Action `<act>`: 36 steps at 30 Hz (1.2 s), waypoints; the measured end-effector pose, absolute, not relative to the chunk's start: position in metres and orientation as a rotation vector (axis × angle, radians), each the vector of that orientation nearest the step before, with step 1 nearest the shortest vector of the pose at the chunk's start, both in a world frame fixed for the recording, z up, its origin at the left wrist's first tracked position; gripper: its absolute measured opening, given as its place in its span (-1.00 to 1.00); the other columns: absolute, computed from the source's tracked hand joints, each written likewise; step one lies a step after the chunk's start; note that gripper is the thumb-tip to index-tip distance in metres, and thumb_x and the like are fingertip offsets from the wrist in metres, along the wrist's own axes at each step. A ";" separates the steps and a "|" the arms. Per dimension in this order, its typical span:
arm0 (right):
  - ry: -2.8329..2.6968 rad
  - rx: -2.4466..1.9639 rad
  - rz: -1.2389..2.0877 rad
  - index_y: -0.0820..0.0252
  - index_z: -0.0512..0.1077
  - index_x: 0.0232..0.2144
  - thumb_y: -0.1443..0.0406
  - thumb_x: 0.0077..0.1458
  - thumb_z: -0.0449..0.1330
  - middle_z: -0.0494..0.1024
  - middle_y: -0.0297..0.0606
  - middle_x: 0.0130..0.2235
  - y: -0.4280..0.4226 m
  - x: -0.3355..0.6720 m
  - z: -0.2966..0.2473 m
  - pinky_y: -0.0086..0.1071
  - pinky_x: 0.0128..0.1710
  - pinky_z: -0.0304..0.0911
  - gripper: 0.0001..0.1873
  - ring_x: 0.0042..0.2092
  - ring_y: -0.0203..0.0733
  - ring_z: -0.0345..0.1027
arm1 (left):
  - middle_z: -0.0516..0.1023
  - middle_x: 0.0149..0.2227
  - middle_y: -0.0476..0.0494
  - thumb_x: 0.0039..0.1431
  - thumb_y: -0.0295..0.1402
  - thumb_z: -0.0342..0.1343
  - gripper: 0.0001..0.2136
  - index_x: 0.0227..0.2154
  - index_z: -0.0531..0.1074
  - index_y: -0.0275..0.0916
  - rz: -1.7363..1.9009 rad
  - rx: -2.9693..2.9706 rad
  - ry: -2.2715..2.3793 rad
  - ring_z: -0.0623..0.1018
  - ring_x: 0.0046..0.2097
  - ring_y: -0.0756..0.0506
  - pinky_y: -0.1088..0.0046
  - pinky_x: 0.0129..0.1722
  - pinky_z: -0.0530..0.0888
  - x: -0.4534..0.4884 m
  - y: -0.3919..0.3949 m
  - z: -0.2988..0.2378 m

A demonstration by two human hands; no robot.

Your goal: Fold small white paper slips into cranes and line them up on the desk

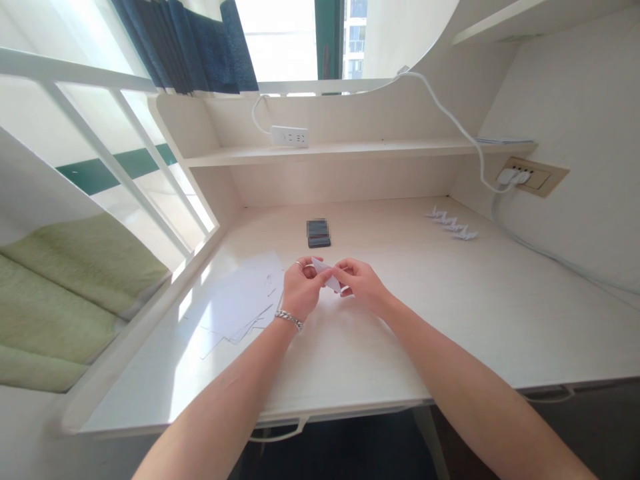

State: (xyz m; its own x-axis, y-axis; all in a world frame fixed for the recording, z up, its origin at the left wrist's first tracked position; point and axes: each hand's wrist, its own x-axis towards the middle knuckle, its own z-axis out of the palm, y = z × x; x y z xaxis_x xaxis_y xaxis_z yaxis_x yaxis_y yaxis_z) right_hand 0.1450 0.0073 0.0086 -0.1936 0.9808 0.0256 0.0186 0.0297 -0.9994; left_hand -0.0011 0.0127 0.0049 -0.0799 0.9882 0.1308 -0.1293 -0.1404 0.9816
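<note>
Between my two hands, just above the desk [370, 360], is a small white folded paper [327, 274] with pointed ends. My left hand [301, 287], with a ring and a chain bracelet at the wrist, pinches its left side. On the opposite side, the thumb and fingers of my right hand [361, 280] close on the paper. My fingers cover part of its edges. Loose white paper sheets [240, 293] lie overlapping to the left of my left hand. Several folded paper cranes [450, 223] stand in a row at the back right of the desk.
A small dark object [319, 233], partly pixelated, lies beyond my hands. On the shelf [350, 152] sits a white power strip [289, 137]. A white cable [463, 130] runs down to a wall socket [534, 177]. White railing bars [150, 157] border the left side.
</note>
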 end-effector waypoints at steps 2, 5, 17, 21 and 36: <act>-1.358 -1.113 1.267 0.19 0.39 -0.46 0.08 -0.01 0.23 0.51 -0.29 -0.44 0.008 0.143 0.007 -0.41 -0.47 0.29 -0.72 -0.41 -0.26 0.38 | 0.59 -0.51 -0.11 -0.23 -0.30 0.42 -0.55 -0.24 0.42 -0.32 1.404 1.207 1.108 0.54 -0.48 -0.05 0.46 -0.45 0.43 -0.001 0.012 0.005; -1.362 -1.134 1.166 0.19 0.37 -0.51 0.10 -0.01 0.21 0.46 -0.31 -0.49 0.012 0.143 0.003 -0.38 -0.46 0.27 -0.73 -0.43 -0.25 0.34 | 0.61 -0.47 -0.14 -0.21 -0.26 0.41 -0.50 -0.17 0.42 -0.32 1.337 1.210 1.061 0.56 -0.43 -0.07 0.42 -0.39 0.46 -0.002 0.012 0.004; -1.340 -1.091 1.249 0.20 0.36 -0.53 0.08 -0.02 0.22 0.46 -0.32 -0.53 0.011 0.142 0.006 -0.38 -0.47 0.28 -0.70 -0.48 -0.28 0.33 | 0.55 -0.56 -0.06 -0.20 -0.33 0.39 -0.61 -0.27 0.43 -0.33 1.313 1.242 1.030 0.49 -0.53 -0.01 0.45 -0.45 0.42 -0.006 0.015 0.002; -1.308 -1.101 1.256 0.20 0.38 -0.50 0.07 -0.03 0.24 0.48 -0.31 -0.50 0.010 0.142 0.006 -0.38 -0.46 0.30 -0.69 -0.45 -0.27 0.35 | 0.59 -0.49 -0.12 -0.15 -0.27 0.37 -0.61 -0.24 0.45 -0.33 1.297 1.240 1.026 0.53 -0.48 -0.03 0.43 -0.40 0.45 -0.007 0.013 0.004; -1.202 -0.822 1.771 0.22 0.42 -0.48 0.10 -0.10 0.36 0.41 -0.34 -0.44 0.003 0.151 0.015 -0.39 -0.39 0.24 -0.69 -0.41 -0.32 0.29 | 0.57 -0.42 -0.07 -0.02 -0.22 0.33 -0.73 -0.30 0.49 -0.26 1.268 1.079 0.692 0.54 -0.37 -0.01 0.40 -0.30 0.50 -0.016 0.013 0.007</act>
State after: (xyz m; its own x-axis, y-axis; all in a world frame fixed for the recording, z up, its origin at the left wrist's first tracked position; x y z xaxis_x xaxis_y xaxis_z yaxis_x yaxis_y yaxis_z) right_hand 0.1511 0.0033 0.0151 -0.4477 0.8917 -0.0663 -0.2677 -0.2045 -0.9416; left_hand -0.0159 0.0126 0.0071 0.2105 0.9669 0.1441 -0.4020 -0.0488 0.9143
